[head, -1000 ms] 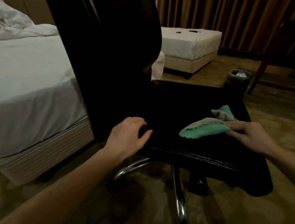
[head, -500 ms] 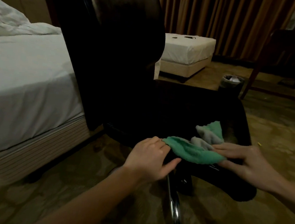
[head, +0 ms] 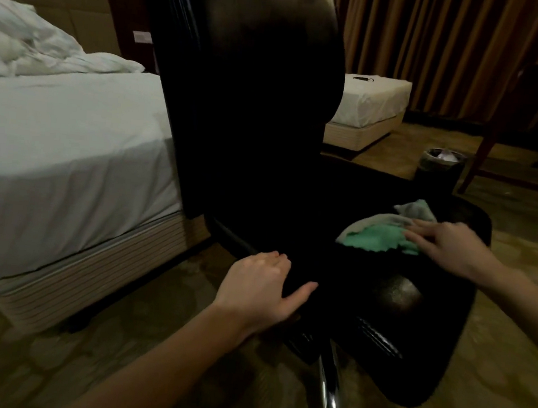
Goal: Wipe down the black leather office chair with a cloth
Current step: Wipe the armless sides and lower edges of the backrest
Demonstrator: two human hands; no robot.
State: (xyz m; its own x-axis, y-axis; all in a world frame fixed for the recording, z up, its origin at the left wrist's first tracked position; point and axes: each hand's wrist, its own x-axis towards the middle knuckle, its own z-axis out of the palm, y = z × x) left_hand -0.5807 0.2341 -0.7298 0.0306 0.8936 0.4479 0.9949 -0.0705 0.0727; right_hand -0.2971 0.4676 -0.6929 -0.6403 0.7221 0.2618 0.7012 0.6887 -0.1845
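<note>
The wiping looks to be midway: the right hand (head: 449,247), fingers flat, presses the green cloth (head: 376,239) onto the far right part of the black chair (head: 256,105) seat. The left hand (head: 261,289), thumb spread, fingers curled over the seat's near left edge, steadies it. The tall backrest and chrome base (head: 328,401) seem untouched, so most of the chair likely remains. Compared with half a second ago, the cloth has swept from the seat's near edge toward the far right, and the left hand has shifted left along the edge.
</note>
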